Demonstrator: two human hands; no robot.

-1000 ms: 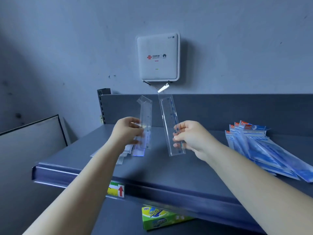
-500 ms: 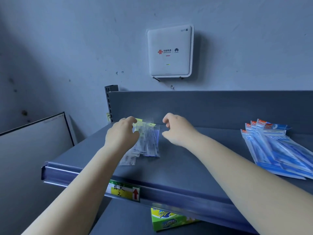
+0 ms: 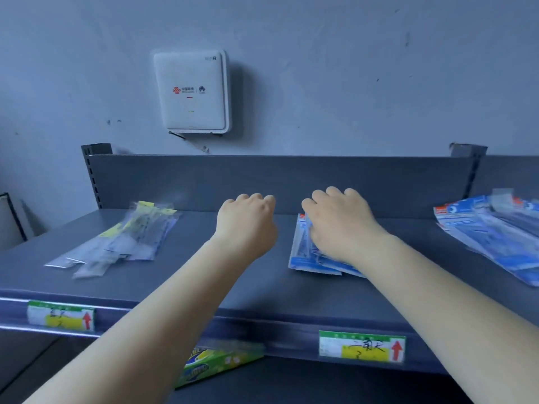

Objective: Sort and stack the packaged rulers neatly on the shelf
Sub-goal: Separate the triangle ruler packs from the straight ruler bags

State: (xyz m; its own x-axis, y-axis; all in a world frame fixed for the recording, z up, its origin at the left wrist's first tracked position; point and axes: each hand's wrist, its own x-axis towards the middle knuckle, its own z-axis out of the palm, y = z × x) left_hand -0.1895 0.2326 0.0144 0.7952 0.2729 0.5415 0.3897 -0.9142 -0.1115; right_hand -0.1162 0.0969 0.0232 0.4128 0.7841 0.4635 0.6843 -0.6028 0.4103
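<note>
Both hands have left the clear rulers (image 3: pixel 122 237) piled by the shelf (image 3: pixel 180 290) left edge; right hand (image 3: pixel 338 225) now presses blue packets (image 3: pixel 303 255) mid-shelf, left hand (image 3: pixel 248 223) hovers curled, gripping nothing

On the white wall-mounted router box (image 3: pixel 191 91), a red knot-shaped logo with small Chinese characters, too small to be read, is printed left of a thin divider, and a dark petal-shaped Huawei logo right of it; a faint "WiFi" mark is seen at its upper right corner. On the shelf's front rail, two green-and-yellow price labels are set: the left price label (image 3: pixel 61 314) bears blurred handwriting and a red upward arrow, and the right price label (image 3: pixel 361 345) bears handwritten Chinese characters, a digit that cannot be made out, and a red upward arrow. Lettering on the green box (image 3: pixel 215 365) below the shelf is blurred beyond reading.
</note>
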